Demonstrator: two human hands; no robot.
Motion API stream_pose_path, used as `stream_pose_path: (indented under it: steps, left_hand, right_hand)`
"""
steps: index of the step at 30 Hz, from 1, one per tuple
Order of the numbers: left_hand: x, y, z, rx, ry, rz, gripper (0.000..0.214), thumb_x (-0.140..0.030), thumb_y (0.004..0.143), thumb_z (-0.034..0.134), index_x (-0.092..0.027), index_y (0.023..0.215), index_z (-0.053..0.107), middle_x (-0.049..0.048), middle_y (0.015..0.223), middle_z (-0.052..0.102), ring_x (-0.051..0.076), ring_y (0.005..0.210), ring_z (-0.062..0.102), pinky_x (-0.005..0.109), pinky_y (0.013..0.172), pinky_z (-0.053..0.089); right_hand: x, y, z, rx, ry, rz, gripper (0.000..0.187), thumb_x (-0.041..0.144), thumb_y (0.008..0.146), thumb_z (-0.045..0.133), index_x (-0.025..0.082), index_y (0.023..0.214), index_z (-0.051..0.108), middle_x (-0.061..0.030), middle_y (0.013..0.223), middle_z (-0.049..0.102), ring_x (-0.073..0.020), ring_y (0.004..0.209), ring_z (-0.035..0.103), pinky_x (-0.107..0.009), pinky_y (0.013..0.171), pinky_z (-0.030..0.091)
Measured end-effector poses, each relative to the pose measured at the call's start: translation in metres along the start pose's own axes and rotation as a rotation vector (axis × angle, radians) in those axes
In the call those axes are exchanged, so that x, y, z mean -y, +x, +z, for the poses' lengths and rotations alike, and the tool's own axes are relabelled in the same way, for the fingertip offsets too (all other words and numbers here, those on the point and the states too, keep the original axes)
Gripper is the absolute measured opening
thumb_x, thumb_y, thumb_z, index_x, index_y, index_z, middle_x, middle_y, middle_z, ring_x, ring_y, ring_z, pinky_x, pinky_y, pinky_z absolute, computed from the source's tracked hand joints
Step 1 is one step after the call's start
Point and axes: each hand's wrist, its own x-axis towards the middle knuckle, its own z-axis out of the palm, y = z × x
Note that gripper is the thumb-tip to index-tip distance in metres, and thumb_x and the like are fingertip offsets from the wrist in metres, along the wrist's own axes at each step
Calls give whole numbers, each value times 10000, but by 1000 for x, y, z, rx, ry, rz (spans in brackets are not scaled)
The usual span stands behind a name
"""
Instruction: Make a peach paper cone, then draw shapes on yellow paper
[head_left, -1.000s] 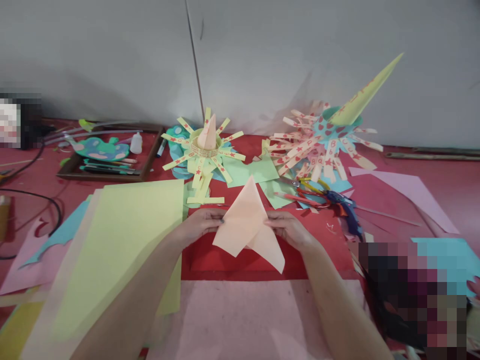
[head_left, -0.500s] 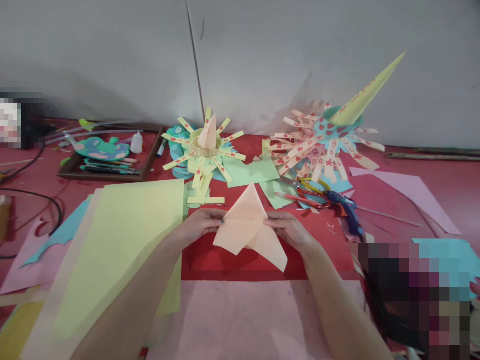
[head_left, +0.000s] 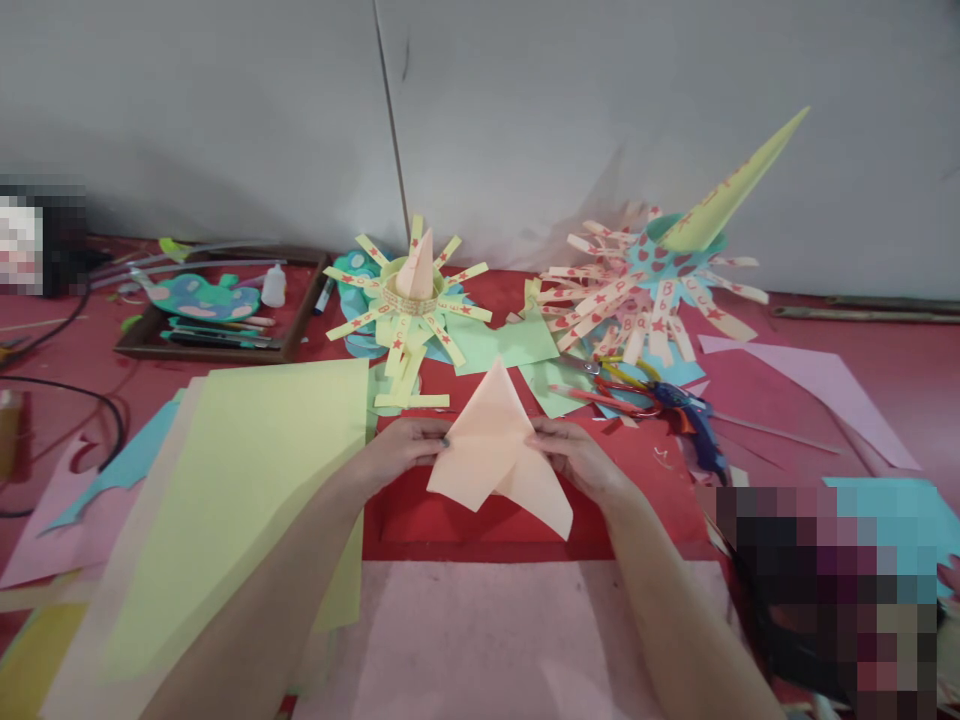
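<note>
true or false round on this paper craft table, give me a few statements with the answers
1. The left hand and the right hand both grip the peach paper. True.
2. Scissors lie left of the left hand. False: the scissors lie farther back, to the right of the right hand.
3. A red sheet lies under the hands. True.
4. The tall cone stands straight upright. False: the tall cone leans to the right.

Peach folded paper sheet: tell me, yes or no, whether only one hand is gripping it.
No, the left hand and the right hand each pinch a side of the peach folded paper sheet.
</note>
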Motion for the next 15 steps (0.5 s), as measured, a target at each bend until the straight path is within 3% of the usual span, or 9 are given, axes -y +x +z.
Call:
stream_pose_path:
  steps: [15]
  left_hand:
    - [5, 3, -3, -40, -26, 11, 235, -239, 688, 634, -204, 916, 677, 43, 1000, 677, 198, 968, 595, 320, 881, 440]
  right_hand:
    - [6, -3, 7, -29, -5, -1, 254, 296, 663, 665, 191, 895, 659, -2, 740, 647, -127, 638, 575, -226, 564, 424]
